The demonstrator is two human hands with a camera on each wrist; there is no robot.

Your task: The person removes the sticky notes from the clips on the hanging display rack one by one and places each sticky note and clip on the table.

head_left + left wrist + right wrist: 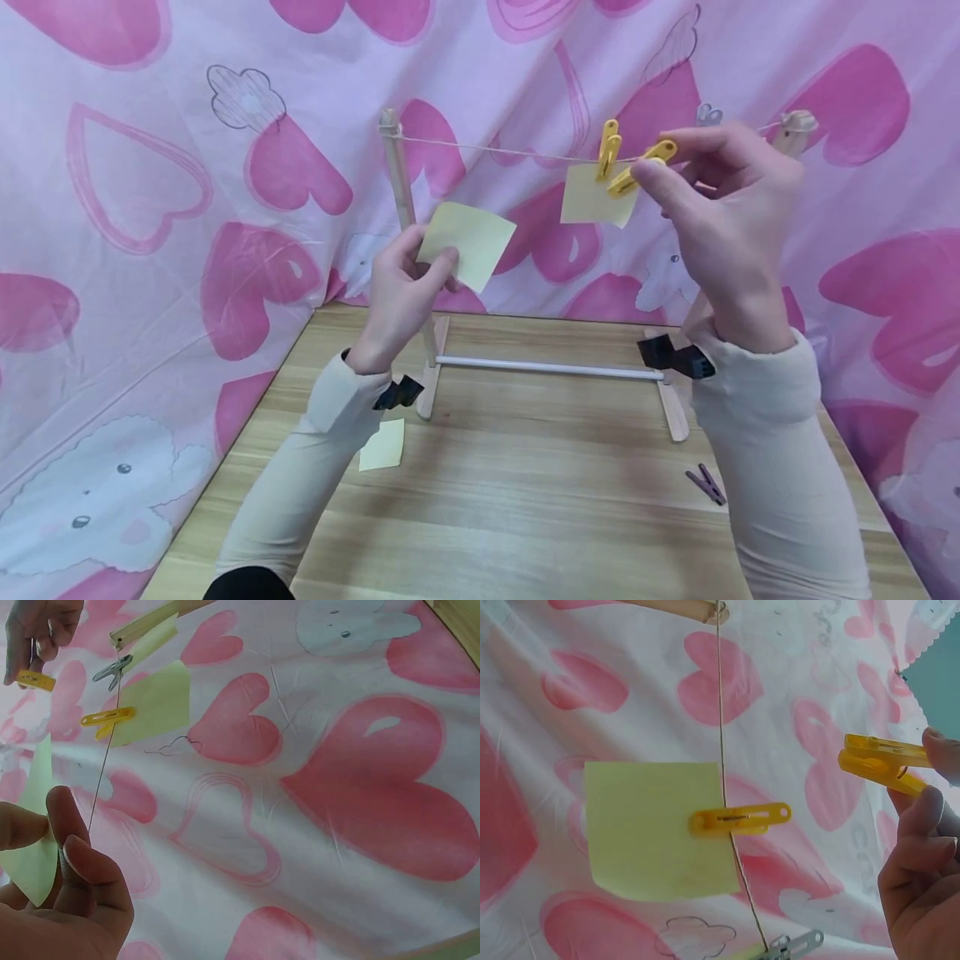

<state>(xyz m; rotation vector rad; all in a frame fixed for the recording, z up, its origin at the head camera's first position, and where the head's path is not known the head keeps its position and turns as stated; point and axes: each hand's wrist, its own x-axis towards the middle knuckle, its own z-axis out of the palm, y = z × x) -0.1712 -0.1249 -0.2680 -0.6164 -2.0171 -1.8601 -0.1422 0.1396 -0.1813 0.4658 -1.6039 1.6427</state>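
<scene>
My left hand pinches a pale yellow sticky note between thumb and fingers, left of the middle and below the string. Up at the right, my right hand holds a yellow clothespin by its handle end; the right wrist view shows it apart from the string. A second sticky note hangs from the string under another yellow clothespin. Further right along the string, a grey clothespin clips one more note, which my right hand mostly hides in the head view.
Two wooden posts, the left one and the right one, carry the string; a white rod joins their feet. On the wooden table lie a loose note and a purple clothespin. Heart-patterned cloth stands behind.
</scene>
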